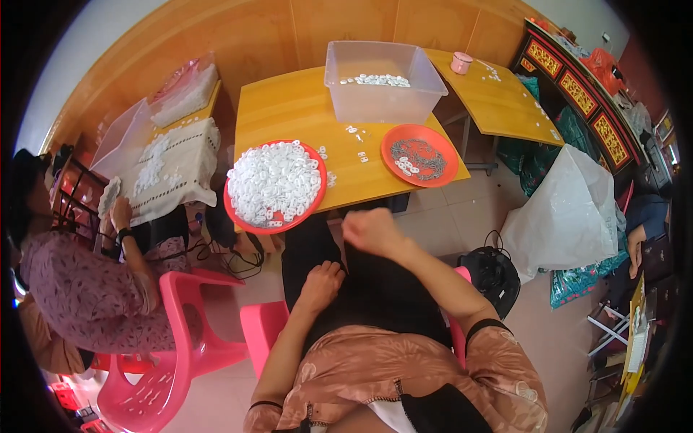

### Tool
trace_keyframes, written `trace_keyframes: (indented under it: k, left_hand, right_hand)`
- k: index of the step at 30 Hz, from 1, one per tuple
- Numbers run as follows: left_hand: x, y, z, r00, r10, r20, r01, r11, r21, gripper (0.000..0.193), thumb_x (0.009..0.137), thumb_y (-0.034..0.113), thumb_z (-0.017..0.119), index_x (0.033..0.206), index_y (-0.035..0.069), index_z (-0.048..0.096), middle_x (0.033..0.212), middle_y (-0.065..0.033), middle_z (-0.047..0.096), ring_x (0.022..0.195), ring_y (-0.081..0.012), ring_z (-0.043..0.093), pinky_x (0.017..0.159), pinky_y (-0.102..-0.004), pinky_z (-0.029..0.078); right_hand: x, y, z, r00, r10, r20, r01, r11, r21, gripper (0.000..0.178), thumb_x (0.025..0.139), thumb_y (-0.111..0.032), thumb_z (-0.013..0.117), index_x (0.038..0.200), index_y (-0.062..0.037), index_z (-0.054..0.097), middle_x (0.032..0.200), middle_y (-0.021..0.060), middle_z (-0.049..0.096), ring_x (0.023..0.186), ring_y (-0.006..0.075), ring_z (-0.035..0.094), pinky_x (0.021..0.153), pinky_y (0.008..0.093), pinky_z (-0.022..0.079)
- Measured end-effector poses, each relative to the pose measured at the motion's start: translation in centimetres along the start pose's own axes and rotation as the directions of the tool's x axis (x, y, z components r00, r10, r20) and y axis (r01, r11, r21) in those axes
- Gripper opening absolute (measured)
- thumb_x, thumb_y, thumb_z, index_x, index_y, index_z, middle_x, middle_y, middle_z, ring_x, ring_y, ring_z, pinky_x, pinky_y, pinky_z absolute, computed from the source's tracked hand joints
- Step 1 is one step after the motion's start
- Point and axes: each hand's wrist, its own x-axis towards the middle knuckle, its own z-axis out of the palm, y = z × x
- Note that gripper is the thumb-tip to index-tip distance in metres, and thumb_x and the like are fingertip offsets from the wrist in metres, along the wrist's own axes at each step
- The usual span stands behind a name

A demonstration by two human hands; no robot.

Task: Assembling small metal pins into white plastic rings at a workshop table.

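My left hand (323, 286) rests on my dark trouser leg with its fingers curled under; anything in it is hidden. My right hand (373, 231) is raised over my lap, just off the table's near edge, its fingers closed; what they hold, if anything, does not show. Ahead of my left hand a red round tray (229, 209) is heaped with small white oval plastic pieces (274, 180). Beyond my right hand lies an orange-red plate (449, 173) with grey metal bits (432, 160) and a few white pieces (406, 167). Several loose white pieces (363, 156) lie between them.
A clear plastic bin (382, 107) with white pieces stands at the wooden table's (267, 101) back. A pink cup (460, 63) is on the right-hand table. Another person (94, 289) works at the left. A pink chair (180, 325) and a white sack (559, 209) stand nearby.
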Motion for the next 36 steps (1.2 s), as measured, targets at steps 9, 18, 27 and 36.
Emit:
trace_keyframes:
  k: [9, 18, 27, 36]
  left_hand:
    - [0.0, 1.5, 1.7, 0.998, 0.064, -0.008, -0.065, 0.996, -0.06, 0.008, 0.069, 0.009, 0.055, 0.076, 0.007, 0.057, 0.081, -0.007, 0.051, 0.081, -0.0224, 0.051, 0.068, -0.0313, 0.044]
    - [-0.1, 1.4, 1.7, 0.999, 0.019, -0.036, -0.022, 0.996, -0.081, 0.011, 0.068, 0.008, 0.056, 0.079, 0.007, 0.056, 0.081, -0.0069, 0.051, 0.082, -0.0226, 0.052, 0.068, -0.0318, 0.044]
    - [0.3, 1.6, 1.6, 0.985, -0.103, -0.135, 0.078, 0.981, -0.179, 0.013, 0.071, 0.006, 0.055, 0.085, 0.007, 0.056, 0.08, -0.0077, 0.05, 0.075, -0.024, 0.055, 0.063, -0.035, 0.047]
    - [1.0, 2.2, 0.2, 0.973, -0.193, -0.129, 0.146, 0.942, -0.303, 0.015, 0.074, 0.003, 0.059, 0.089, 0.005, 0.058, 0.084, -0.0077, 0.056, 0.074, -0.0247, 0.058, 0.065, -0.0334, 0.049]
  right_hand:
    - [3.6, 6.1, -0.4, 0.925, 0.356, -0.13, -0.374, 0.913, -0.165, 0.025, 0.081, -0.005, 0.047, 0.106, -0.0016, 0.052, 0.082, 0.0225, 0.059, 0.075, 0.0414, 0.058, 0.063, 0.0486, 0.046]
    - [2.9, 6.1, 1.0, 0.953, 0.296, -0.055, -0.292, 0.863, -0.412, 0.031, 0.083, -0.01, 0.047, 0.112, 0.0005, 0.051, 0.08, 0.0189, 0.057, 0.063, 0.0351, 0.06, 0.055, 0.0433, 0.048]
    - [1.6, 3.9, -1.7, 0.969, 0.234, -0.072, -0.245, 0.94, -0.238, 0.024, 0.083, -0.018, 0.057, 0.099, -0.0007, 0.053, 0.081, 0.017, 0.054, 0.065, 0.0356, 0.058, 0.053, 0.0427, 0.047]
    - [0.9, 4.2, -2.1, 0.992, 0.119, -0.05, -0.126, 0.977, -0.172, 0.029, 0.082, -0.023, 0.06, 0.103, -0.0035, 0.054, 0.081, 0.0161, 0.053, 0.067, 0.0362, 0.057, 0.056, 0.0429, 0.046]
